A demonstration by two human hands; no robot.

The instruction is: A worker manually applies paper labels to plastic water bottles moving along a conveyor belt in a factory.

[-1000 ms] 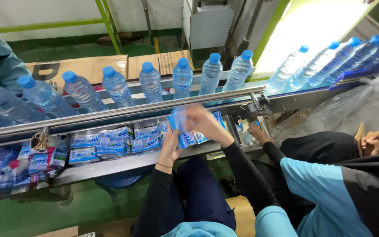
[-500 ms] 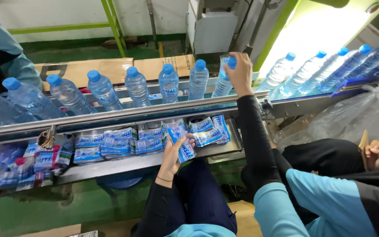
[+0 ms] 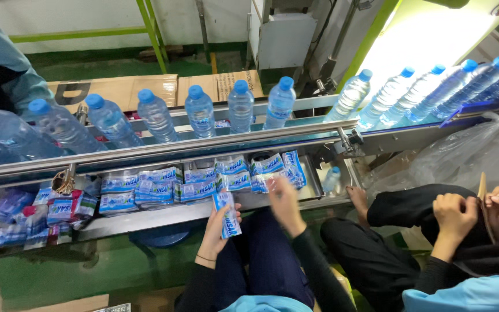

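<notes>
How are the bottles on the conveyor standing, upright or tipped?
Upright: the bottles stand in a row on the conveyor, blue caps on top. Their lean looks like lens distortion.

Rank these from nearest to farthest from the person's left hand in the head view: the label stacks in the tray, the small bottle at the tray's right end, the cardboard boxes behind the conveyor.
1. Label stacks: just above the left hand, in the tray.
2. Small bottle: off to the right, at the tray's end.
3. Cardboard boxes: farthest, beyond the conveyor's bottles.
</notes>
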